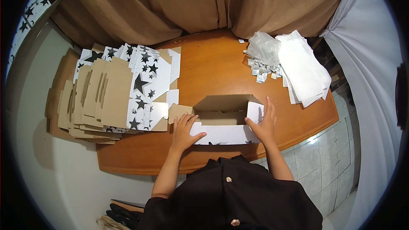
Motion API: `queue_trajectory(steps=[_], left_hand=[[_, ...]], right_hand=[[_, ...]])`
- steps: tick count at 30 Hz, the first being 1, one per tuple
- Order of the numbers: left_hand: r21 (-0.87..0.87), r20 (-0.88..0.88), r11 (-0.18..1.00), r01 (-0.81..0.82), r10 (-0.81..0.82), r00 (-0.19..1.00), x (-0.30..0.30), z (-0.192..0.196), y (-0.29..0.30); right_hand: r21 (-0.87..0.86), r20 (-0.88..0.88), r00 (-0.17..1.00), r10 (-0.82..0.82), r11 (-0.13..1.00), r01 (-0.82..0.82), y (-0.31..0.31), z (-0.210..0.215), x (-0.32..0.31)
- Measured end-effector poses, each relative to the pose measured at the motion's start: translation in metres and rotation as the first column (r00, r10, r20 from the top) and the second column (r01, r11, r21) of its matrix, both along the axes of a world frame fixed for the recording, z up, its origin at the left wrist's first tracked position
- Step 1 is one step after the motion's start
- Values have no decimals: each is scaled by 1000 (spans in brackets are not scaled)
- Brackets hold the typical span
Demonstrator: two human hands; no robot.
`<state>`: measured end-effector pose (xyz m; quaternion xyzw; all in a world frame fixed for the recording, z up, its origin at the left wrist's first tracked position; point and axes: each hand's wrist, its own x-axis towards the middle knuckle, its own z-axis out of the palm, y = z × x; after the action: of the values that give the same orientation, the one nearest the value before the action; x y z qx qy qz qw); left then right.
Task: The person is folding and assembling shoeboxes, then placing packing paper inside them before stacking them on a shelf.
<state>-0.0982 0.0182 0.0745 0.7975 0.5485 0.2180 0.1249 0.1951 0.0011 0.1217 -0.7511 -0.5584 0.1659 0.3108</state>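
A partly folded cardboard box point(226, 134) stands near the table's front edge, white outside with black stars and brown inside. Its top gapes, the back panel rises at the far side, and a brown flap sticks out at the left. My left hand point(184, 133) grips the left end, thumb along the front wall and fingers over the corner by the flap. At the other end, my right hand point(266, 127) holds the right wall, thumb at the front corner and fingers stretched along the outer side. The box's underside is hidden.
Flat cardboard blanks point(108, 91) with star prints lie in a tall, uneven pile on the left. At the back right are white paper sheets point(303, 68), a clear plastic bag point(263, 47) and several small packets point(260, 67). A brown curtain point(191, 4) hangs behind the wooden table point(204, 68).
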Motion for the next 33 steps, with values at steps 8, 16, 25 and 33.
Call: queue_trajectory(steps=[8,16,25,33], left_hand=[[-31,69,1000,3,-1,998,-3,-11,-6],[-15,-143,977,-214,209,967,15,-1,-3],[44,131,942,-332,324,937,11,-26,-22],[123,-65,978,-167,176,982,28,-8,-14]], right_hand=[[267,-420,905,-70,943,197,-6,-16,17],[244,-687,696,211,968,-53,-11,-55,45],[329,-34,971,237,920,-213,-5,-46,17],[428,-205,939,277,888,-169,-12,-66,17]])
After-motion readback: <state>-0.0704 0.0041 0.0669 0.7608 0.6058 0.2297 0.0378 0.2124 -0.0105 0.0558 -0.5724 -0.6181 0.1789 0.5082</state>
